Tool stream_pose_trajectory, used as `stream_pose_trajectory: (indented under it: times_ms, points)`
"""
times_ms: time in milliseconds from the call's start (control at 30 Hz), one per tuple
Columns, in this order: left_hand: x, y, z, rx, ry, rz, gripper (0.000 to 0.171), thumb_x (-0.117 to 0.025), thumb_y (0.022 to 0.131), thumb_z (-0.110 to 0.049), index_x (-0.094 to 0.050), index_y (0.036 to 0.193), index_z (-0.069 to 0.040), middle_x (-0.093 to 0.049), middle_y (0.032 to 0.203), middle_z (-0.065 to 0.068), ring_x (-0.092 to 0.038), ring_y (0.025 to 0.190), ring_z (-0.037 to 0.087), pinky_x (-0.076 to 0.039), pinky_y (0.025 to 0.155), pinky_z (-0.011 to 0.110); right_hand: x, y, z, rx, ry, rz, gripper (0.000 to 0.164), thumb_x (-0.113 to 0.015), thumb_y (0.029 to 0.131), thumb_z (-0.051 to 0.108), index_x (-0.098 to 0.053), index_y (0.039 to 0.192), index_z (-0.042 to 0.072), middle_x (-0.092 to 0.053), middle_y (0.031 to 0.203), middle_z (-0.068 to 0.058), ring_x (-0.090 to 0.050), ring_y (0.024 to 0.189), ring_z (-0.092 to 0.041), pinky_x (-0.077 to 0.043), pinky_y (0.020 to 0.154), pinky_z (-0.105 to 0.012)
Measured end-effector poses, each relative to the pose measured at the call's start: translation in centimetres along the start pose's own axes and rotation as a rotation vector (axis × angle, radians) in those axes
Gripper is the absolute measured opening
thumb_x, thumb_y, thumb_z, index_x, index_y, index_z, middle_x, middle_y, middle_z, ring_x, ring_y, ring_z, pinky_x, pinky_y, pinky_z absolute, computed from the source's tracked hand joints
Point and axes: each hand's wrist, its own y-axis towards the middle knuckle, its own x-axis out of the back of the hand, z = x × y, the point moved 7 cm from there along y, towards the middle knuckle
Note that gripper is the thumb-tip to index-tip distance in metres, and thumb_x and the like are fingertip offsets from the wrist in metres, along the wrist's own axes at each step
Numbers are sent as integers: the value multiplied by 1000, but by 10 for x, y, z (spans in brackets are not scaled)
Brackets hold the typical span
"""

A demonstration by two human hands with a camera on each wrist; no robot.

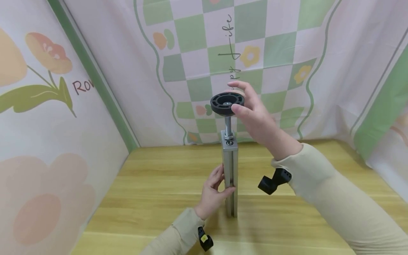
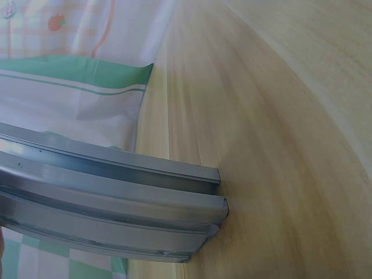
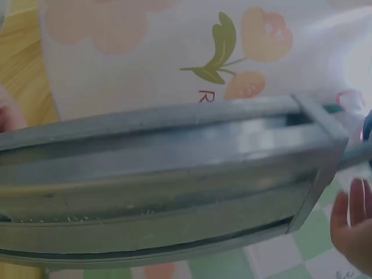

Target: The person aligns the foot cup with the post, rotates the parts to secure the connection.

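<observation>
A silver aluminium profile (image 1: 227,164) stands upright on the table, its lower end resting on the wood in the left wrist view. My left hand (image 1: 213,194) holds it partway up, thumb in front and fingers behind. Capping the top is a metal end plate (image 1: 233,144) with a screw in it. From the plate rises a threaded rod (image 1: 227,124) with a nut at its base, carrying a round black levelling foot (image 1: 220,110). My right hand (image 1: 255,108) has its thumb on the foot's near rim and its fingers around the far side.
The wooden table (image 1: 153,184) extends around the profile. Printed cloth curtains (image 1: 191,67) hang close behind it and along both sides. A small black wrist camera (image 1: 271,184) sticks out from the right cuff, and another (image 1: 205,241) from the left.
</observation>
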Motion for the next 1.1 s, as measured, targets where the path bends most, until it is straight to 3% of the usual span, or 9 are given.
stream_pose_trajectory:
  times_ms: [200, 433, 600, 767, 1000, 1100]
  points:
    - [0, 0, 2, 9, -12, 7, 80, -68, 79, 10, -41, 139, -35, -35, 143, 27, -46, 120, 5, -42, 102, 24, 2, 7, -15, -38, 267, 138, 66, -72, 81, 33, -35, 133, 15, -50, 119, -11, -52, 111, -17, -38, 103, -32]
    - [0, 1, 0, -1, -19, 7, 82, -67, 79, 11, -41, 138, -37, -33, 142, 30, -46, 119, 4, -42, 101, 22, -8, 6, -11, 5, 463, 309, 47, -52, 90, 27, -38, 133, 16, -51, 126, -13, -52, 112, -21, -40, 98, -31]
    - [0, 1, -1, -5, -20, 6, 83, -68, 78, 11, -40, 138, -40, -34, 143, 26, -46, 119, 4, -42, 101, 22, -11, 6, -10, -6, 500, 331, 47, -46, 88, 23, -38, 133, 16, -48, 127, -14, -50, 114, -22, -37, 100, -35]
    - [0, 1, -1, -18, -15, 10, 84, -68, 78, 11, -40, 138, -41, -37, 144, 16, -45, 120, 4, -42, 101, 23, -13, 7, -12, -28, 517, 335, 49, -51, 86, 23, -38, 132, 15, -47, 126, -14, -48, 116, -23, -38, 100, -35]
    - [0, 2, 2, -23, -12, 20, 83, -67, 80, 9, -39, 139, -41, -37, 144, 15, -44, 122, 6, -41, 103, 26, -14, 7, -14, -31, 522, 345, 51, -53, 85, 24, -37, 132, 13, -48, 125, -14, -48, 117, -24, -40, 98, -34]
    - [0, 2, 1, -27, -11, 20, 83, -67, 80, 10, -39, 139, -40, -38, 144, 8, -44, 123, 6, -41, 103, 26, -14, 7, -16, -35, 522, 343, 50, -53, 85, 24, -38, 131, 13, -49, 124, -14, -47, 118, -24, -39, 99, -35]
